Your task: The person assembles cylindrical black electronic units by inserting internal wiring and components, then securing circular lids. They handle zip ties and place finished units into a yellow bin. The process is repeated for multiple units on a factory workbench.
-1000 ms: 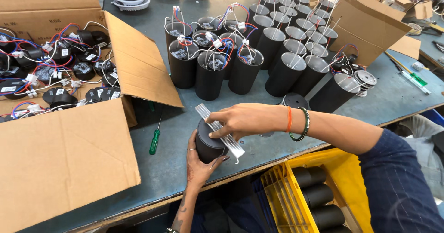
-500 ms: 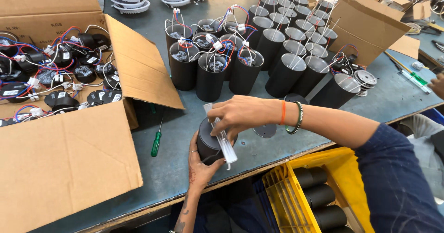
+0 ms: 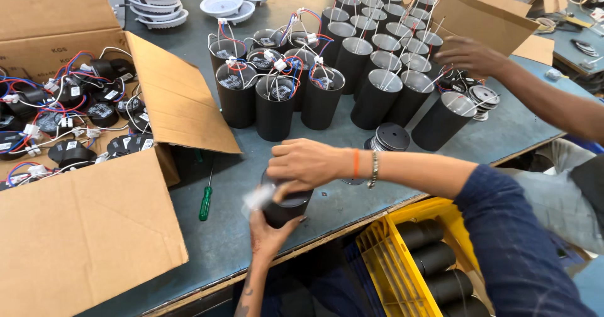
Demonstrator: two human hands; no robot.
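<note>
Both hands on a black cylinder housing point(image 3: 286, 207) at the bench edge

Left hand point(image 3: 267, 232) cups it from below; right hand point(image 3: 308, 163) grips its top; green screwdriver point(image 3: 205, 202) lies nearby.

A lamp assembly workshop: rows of black cylindrical metal housings point(image 3: 371, 90) crowd the grey-blue bench point(image 3: 233, 229) beside a cardboard box of wired black parts point(image 3: 63, 119).

Blue sleeve, orange band, beaded bracelet

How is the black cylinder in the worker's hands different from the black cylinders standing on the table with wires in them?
The held black cylinder sits off the table, tilted, between the left hand and right hand; the wired cylinders stand upright on the table. They show red, blue and white wires; its top is covered. Both are matte black tubes.
</note>
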